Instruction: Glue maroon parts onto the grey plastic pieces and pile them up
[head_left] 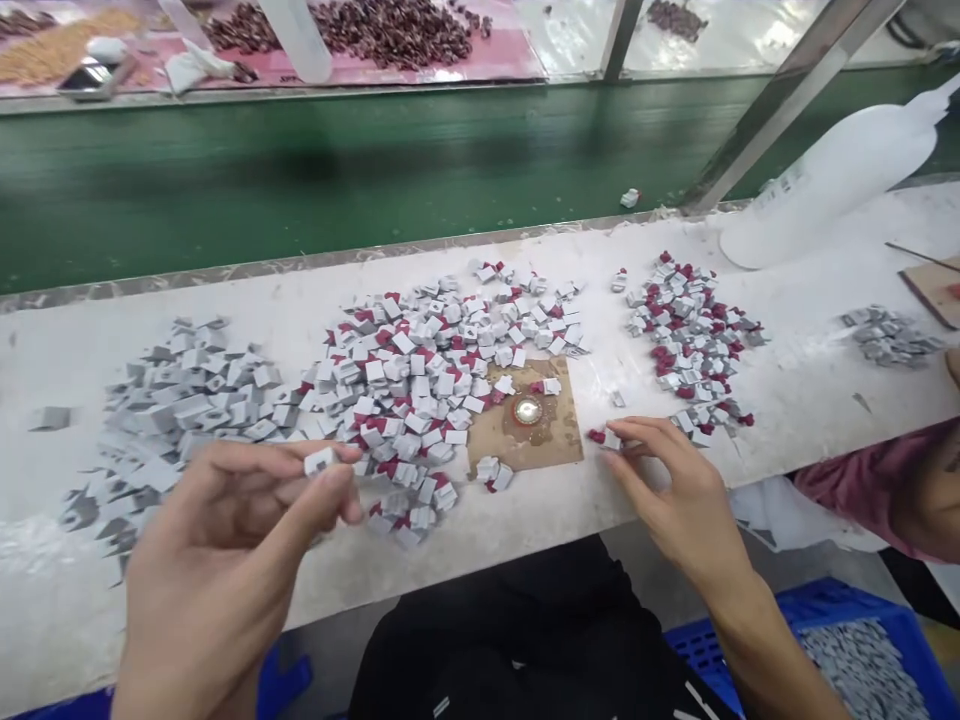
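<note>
Between the thumb and fingers of my left hand (225,560) is a small grey block-shaped plastic part (320,461) with a hole in its face. My right hand (679,495) pinches a grey part with a dark red piece on it (606,438), low over the white table. A pile of plain grey parts (187,385) lies beyond my left hand. In the middle spreads a larger heap of grey parts with red pieces (420,370). Between my hands lies a brown cardboard square (559,445) with a small round dish (527,410) on a wet patch.
Another pile of grey-and-red parts (690,330) lies at the right, with a white squeeze bottle (832,185) behind it. A green conveyor belt (300,190) runs along the far side. A metal post (787,105) rises at its edge. Someone's sleeve (862,490) and a blue crate (817,600) are at right.
</note>
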